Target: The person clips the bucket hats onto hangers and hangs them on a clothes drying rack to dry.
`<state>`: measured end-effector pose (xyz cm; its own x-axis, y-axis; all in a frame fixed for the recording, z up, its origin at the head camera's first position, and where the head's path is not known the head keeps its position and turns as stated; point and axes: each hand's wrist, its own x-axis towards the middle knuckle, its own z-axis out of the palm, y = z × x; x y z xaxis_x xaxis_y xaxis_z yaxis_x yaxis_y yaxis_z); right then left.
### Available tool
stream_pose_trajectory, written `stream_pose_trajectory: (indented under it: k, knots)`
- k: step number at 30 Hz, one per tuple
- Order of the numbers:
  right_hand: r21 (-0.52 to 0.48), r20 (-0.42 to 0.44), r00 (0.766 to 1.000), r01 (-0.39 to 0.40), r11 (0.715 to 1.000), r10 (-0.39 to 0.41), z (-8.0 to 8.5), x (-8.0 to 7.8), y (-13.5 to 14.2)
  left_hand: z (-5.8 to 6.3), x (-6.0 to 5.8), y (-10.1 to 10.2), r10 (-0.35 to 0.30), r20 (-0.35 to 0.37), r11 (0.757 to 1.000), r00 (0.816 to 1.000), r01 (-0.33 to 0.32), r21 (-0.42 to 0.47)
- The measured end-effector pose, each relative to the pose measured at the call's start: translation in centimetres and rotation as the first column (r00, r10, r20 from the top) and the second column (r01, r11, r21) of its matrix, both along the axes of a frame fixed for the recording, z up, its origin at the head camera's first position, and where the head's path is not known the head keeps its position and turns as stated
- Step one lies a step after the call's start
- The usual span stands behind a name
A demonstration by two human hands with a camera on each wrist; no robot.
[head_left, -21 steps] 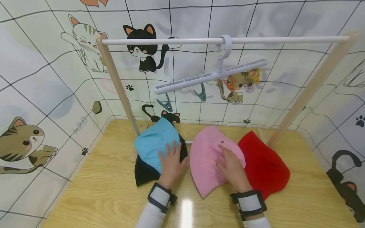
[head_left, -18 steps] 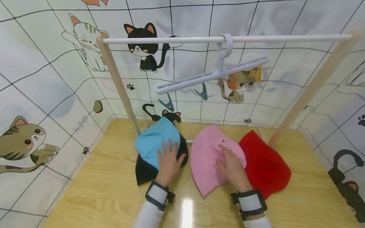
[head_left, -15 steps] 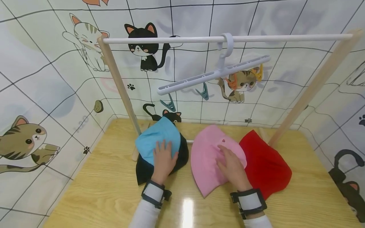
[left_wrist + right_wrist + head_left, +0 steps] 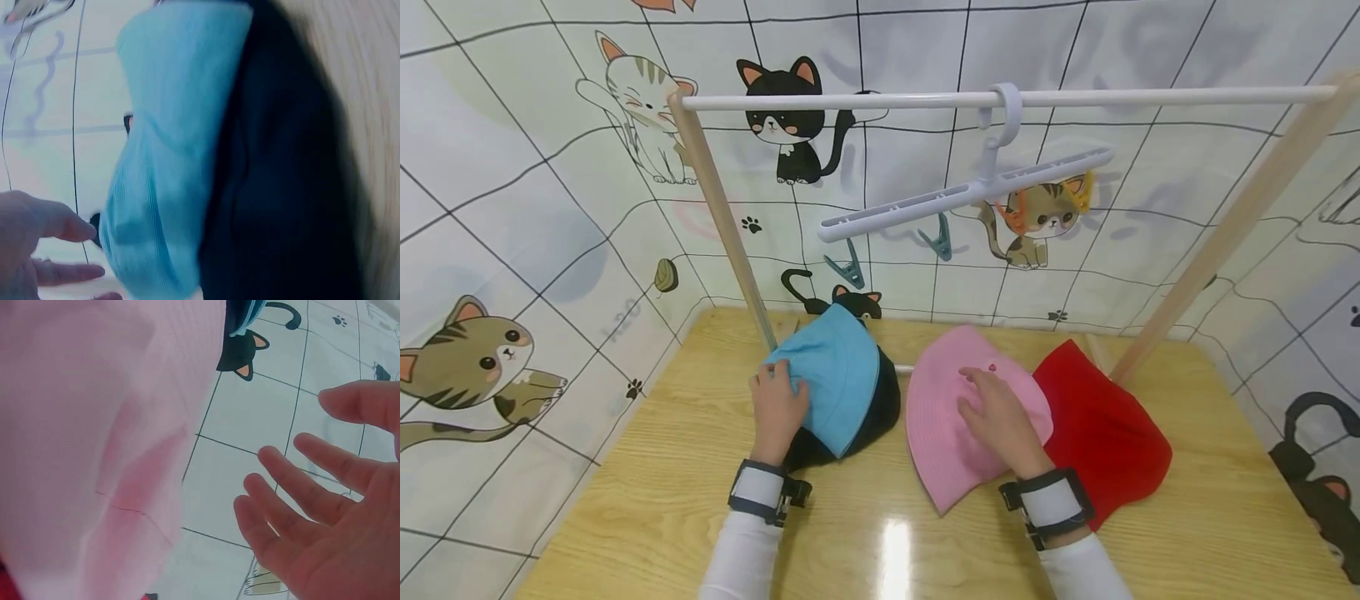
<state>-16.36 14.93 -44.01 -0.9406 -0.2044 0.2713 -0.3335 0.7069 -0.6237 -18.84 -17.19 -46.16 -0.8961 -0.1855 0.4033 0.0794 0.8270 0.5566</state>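
A light blue bucket hat (image 4: 838, 375) lies over a black hat (image 4: 883, 408) at the left of the table. My left hand (image 4: 777, 408) is at the left side of the blue hat, fingers bent loosely. In the left wrist view, a small gap shows between its fingers (image 4: 59, 222) and the blue cloth. A pink bucket hat (image 4: 936, 417) lies right of centre, partly covering a red hat (image 4: 1108, 442). Over the pink hat is my right hand (image 4: 1000, 417), its fingers spread and relaxed. The right wrist view shows those fingers (image 4: 275, 519) apart from the pink cloth.
Behind the hats, a wooden rack with a white rail (image 4: 887, 101) spans the table (image 4: 647, 500). From the rail hangs a tilted white hanger (image 4: 910, 208) with teal clips (image 4: 848, 271) and an orange and a yellow clip. A cat-patterned backdrop surrounds the table.
My left hand has moved left across the blue hat to its left side. The blue and black hats have turned slightly, with the black lower-left corner drawn in. My right hand stays over the pink hat.
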Motion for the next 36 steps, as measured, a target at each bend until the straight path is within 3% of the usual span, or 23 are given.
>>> stream_pose_trajectory:
  k: [6,13,18,22,24,26,28,32,33,34,36]
  knots:
    - [-0.006,-0.012,0.997,-0.082,0.997,0.082,1.2,-1.5,-0.8,-1.0,-0.2,-2.5,0.142,0.107,0.988,0.984,-0.147,0.041]
    - [-0.085,-0.010,0.980,-0.201,0.976,0.201,6.1,-4.1,-3.0,-1.1,-0.8,-3.0,0.147,0.249,0.980,0.957,-0.176,0.096]
    - [-0.220,0.011,0.953,-0.292,0.931,0.302,10.1,-6.0,-4.8,-1.1,-1.4,-3.1,0.143,0.251,0.959,0.957,-0.196,0.202]
    - [-0.391,0.041,0.913,-0.360,0.847,0.407,12.6,-7.2,-6.0,-0.5,-1.6,-3.0,0.092,0.240,0.895,0.966,-0.186,0.406]
    - [-0.473,0.062,0.881,-0.388,0.791,0.470,13.5,-7.6,-6.6,-0.1,-1.7,-3.0,0.049,0.241,0.839,0.969,-0.171,0.517]
    - [-0.541,0.077,0.847,-0.408,0.735,0.526,14.1,-7.8,-7.3,0.5,-1.7,-2.9,-0.004,0.238,0.762,0.971,-0.151,0.630]
    - [-0.582,0.072,0.821,-0.426,0.693,0.566,14.6,-8.0,-8.0,1.0,-1.9,-2.8,-0.062,0.213,0.650,0.975,-0.123,0.750]
    - [-0.666,0.036,0.790,-0.437,0.604,0.612,15.1,-8.3,-9.3,2.1,-2.4,-2.4,-0.136,0.103,0.378,0.985,-0.045,0.925]
    - [-0.682,0.025,0.787,-0.437,0.586,0.616,15.2,-8.3,-9.6,2.4,-2.5,-2.2,-0.143,0.071,0.321,0.987,-0.021,0.947]
    - [-0.697,0.016,0.788,-0.433,0.572,0.616,15.2,-8.3,-9.9,2.6,-2.6,-2.1,-0.148,0.042,0.276,0.988,0.000,0.961]
    - [-0.718,-0.007,0.793,-0.428,0.549,0.609,15.2,-8.3,-10.3,3.3,-2.9,-1.6,-0.144,-0.005,0.216,0.990,0.036,0.976]
